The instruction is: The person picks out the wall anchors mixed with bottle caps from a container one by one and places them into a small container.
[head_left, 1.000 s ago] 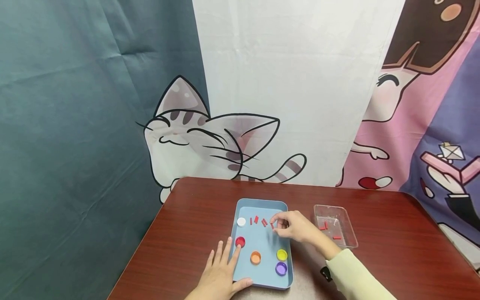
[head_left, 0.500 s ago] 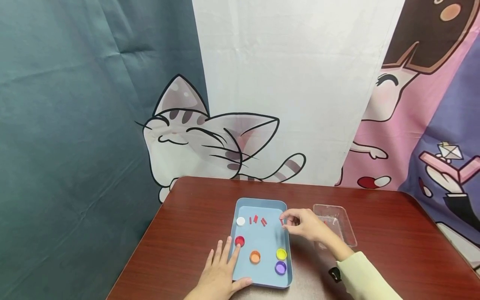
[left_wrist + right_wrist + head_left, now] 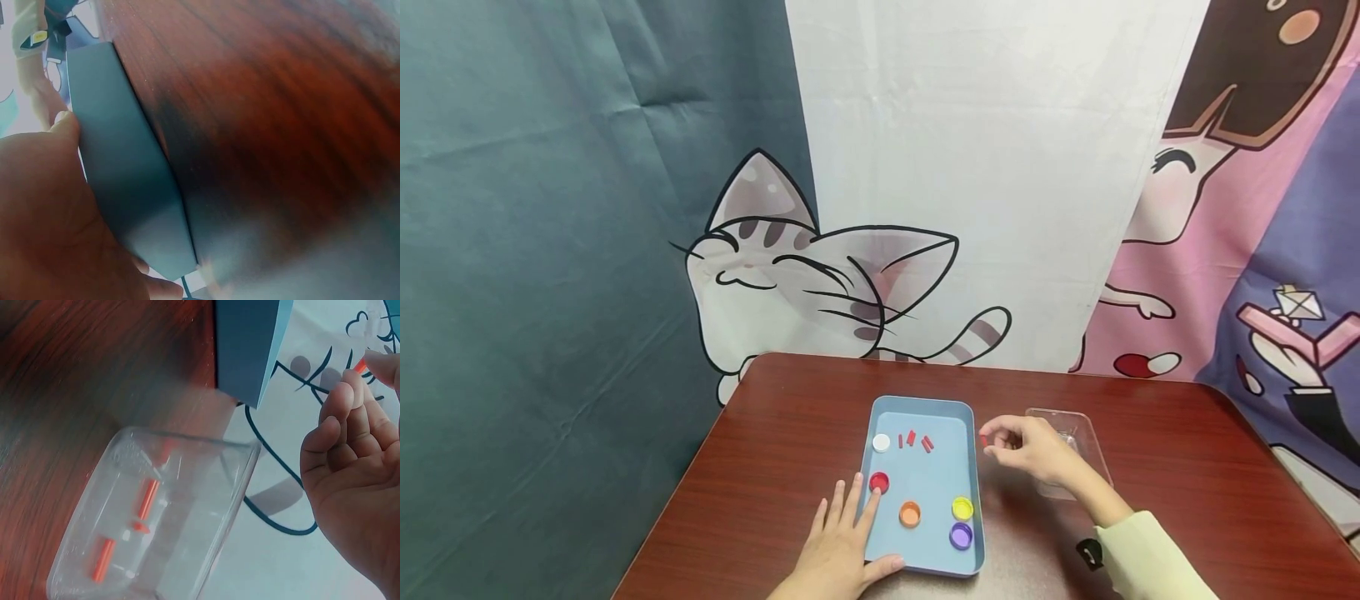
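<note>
My right hand (image 3: 1033, 450) pinches a small red stick (image 3: 983, 440) between thumb and fingertips, just off the right rim of the blue tray (image 3: 936, 475). The same stick (image 3: 360, 365) shows at the fingertips in the right wrist view. Fingers spread, my left hand (image 3: 838, 542) lies over the tray's left edge, one fingertip at the red round cap (image 3: 878, 478). In the left wrist view its thumb is against the tray's outer side (image 3: 125, 156). Several red sticks (image 3: 912, 437) lie in the tray's far part, right of a white cap (image 3: 881, 443).
A clear plastic box (image 3: 1097, 454) stands right of the tray, partly behind my right hand; red sticks (image 3: 147, 499) lie inside it. Orange (image 3: 910, 514), yellow (image 3: 962, 509) and purple (image 3: 961, 536) caps sit in the tray's near part. A printed curtain (image 3: 1000, 167) hangs behind the table.
My right hand has moved right with the red stick, from over the tray's far part to beyond its right rim. My left hand has stayed in place.
</note>
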A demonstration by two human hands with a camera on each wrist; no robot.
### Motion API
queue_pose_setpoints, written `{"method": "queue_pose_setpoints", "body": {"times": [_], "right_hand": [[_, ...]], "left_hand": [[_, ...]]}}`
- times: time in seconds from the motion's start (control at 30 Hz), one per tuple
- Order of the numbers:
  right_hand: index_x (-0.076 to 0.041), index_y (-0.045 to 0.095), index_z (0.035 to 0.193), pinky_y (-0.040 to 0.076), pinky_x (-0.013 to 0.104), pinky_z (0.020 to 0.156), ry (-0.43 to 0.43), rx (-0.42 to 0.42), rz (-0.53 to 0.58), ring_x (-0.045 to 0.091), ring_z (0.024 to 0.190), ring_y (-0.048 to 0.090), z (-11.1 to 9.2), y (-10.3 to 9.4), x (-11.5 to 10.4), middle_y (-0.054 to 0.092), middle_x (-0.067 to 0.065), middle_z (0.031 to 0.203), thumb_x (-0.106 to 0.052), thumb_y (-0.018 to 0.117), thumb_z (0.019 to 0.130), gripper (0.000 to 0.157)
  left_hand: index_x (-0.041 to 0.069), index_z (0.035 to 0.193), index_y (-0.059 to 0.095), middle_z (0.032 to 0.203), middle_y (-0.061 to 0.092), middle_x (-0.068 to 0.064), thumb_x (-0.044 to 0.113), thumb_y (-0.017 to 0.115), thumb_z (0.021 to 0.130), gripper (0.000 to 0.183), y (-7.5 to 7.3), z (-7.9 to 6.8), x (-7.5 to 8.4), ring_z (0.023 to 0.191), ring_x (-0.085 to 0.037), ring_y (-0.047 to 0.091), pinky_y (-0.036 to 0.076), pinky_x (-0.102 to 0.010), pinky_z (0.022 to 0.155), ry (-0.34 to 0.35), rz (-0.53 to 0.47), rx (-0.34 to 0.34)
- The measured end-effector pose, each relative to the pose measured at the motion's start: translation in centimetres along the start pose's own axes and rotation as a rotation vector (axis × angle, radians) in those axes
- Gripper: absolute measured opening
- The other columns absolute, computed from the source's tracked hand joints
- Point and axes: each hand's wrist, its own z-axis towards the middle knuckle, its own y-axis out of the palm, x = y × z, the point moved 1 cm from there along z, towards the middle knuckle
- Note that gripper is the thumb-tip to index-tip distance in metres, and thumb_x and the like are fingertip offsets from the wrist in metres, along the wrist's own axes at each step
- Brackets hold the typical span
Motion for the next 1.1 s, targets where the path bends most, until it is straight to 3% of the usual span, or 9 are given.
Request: {"method": "queue_pose_setpoints", "body": {"times": [0.23,0.53,0.9,1.1], "right_hand": [[-0.02,0.072,0.101,0.044,0.021,0.059,0.018,0.024,-0.015,0.003,0.066,0.053,-0.9,-0.9,0.4,0.057,-0.013,0.071,-0.012,0.079,0.086,0.019],[-0.014,0.074,0.1,0.044,0.02,0.059,0.016,0.077,-0.066,0.003,0.066,0.053,-1.8,-2.1,0.9,0.056,-0.014,0.072,-0.008,0.079,0.083,0.019],[-0.021,0.071,0.099,0.043,0.021,0.052,0.003,0.104,-0.039,0.002,0.062,0.052,-2.7,-3.1,2.0,0.056,-0.013,0.07,-0.006,0.08,0.083,0.023],[-0.02,0.072,0.1,0.045,0.023,0.048,0.066,0.082,-0.016,0.002,0.058,0.052,-3.3,-3.7,2.4,0.058,-0.011,0.07,-0.01,0.078,0.086,0.019]], "left_hand": [[0.011,0.158,0.036,0.165,0.022,-0.021,0.077,0.053,0.087,0.098,0.0,0.0,0.0,0.148,-0.049,0.025,0.028,-0.067,0.112,-0.002,-0.013,-0.014],[0.01,0.157,0.037,0.165,0.023,-0.021,0.076,0.054,0.088,0.097,-0.1,0.0,0.0,0.148,-0.05,0.026,0.028,-0.068,0.111,0.005,-0.007,-0.001],[0.009,0.157,0.037,0.165,0.022,-0.022,0.075,0.053,0.088,0.097,-0.2,-0.1,0.0,0.148,-0.05,0.025,0.027,-0.068,0.112,0.01,-0.013,0.002],[0.01,0.157,0.036,0.165,0.022,-0.021,0.076,0.053,0.088,0.097,-0.2,0.0,-0.1,0.148,-0.05,0.025,0.027,-0.068,0.112,0.01,-0.011,0.004]]}}
